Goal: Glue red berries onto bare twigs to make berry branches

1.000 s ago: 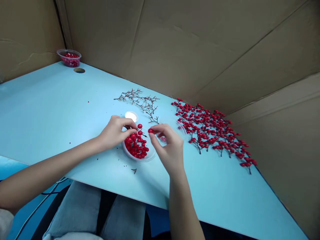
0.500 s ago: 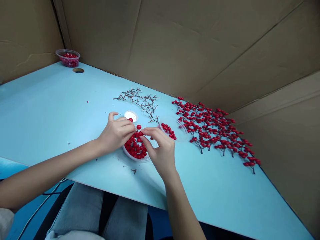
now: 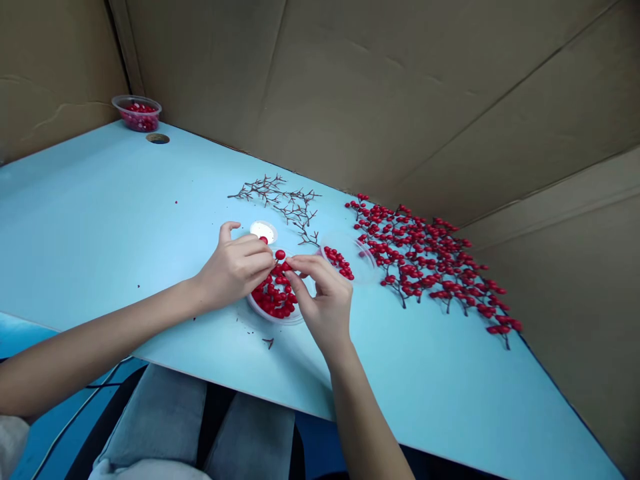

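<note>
My left hand (image 3: 236, 265) is closed in a pinch on a small twig with red artificial berries (image 3: 280, 255); most of the stem is hidden by the fingers. Thumb and forefinger of my right hand (image 3: 327, 300) press together on a red berry (image 3: 288, 265) beside that twig. Both hands hover over a round clear plastic bowl (image 3: 273, 319) of loose red berries. Just behind my left hand lies a small white dish (image 3: 265, 231).
Bare brown twigs (image 3: 273, 193) lie behind the hands. A clear lid-like container (image 3: 367, 263) with berries sits to the right, before many berry-laden branches (image 3: 425, 253). A berry tub (image 3: 139, 117) stands at the far left corner, near a table hole (image 3: 158, 139). Cardboard walls surround the table.
Both hands stay almost in place, with only slight finger movement at the berries. The whole view shifts a little; nothing is visibly let go.
</note>
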{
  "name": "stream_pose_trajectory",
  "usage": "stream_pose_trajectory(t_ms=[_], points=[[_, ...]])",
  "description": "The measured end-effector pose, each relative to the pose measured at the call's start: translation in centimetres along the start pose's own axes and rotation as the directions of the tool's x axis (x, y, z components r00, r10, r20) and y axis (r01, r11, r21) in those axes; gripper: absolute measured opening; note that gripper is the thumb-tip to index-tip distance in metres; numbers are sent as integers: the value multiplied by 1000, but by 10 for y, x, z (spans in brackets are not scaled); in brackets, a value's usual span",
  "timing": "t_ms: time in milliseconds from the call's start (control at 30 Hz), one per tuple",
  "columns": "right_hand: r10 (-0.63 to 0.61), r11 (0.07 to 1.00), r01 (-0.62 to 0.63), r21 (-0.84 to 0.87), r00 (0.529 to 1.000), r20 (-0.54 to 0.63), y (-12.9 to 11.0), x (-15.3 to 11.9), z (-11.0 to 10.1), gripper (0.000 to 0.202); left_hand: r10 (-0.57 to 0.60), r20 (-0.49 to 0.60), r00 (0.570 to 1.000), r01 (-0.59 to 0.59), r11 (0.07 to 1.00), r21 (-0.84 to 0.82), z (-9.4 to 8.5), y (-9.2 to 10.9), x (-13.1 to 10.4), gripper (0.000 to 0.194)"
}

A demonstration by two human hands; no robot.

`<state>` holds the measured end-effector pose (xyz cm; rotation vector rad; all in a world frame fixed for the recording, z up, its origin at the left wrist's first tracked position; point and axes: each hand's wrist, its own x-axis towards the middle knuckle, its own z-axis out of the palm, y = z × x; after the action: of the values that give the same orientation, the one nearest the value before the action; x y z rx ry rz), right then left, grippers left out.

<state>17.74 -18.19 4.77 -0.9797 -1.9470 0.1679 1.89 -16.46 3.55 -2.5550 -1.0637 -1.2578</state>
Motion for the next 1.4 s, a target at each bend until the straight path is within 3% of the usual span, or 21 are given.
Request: stream_pose_trajectory(t_ms=[467, 1400], points=[[20, 999, -22, 40, 998, 57, 2, 0, 1, 11, -12, 61, 998, 12, 1000, -7, 0, 0, 1, 24], [-48, 999, 47, 20, 997, 61, 3, -1, 6, 11, 11, 54, 998, -11, 1000, -7, 1, 1, -1, 21]])
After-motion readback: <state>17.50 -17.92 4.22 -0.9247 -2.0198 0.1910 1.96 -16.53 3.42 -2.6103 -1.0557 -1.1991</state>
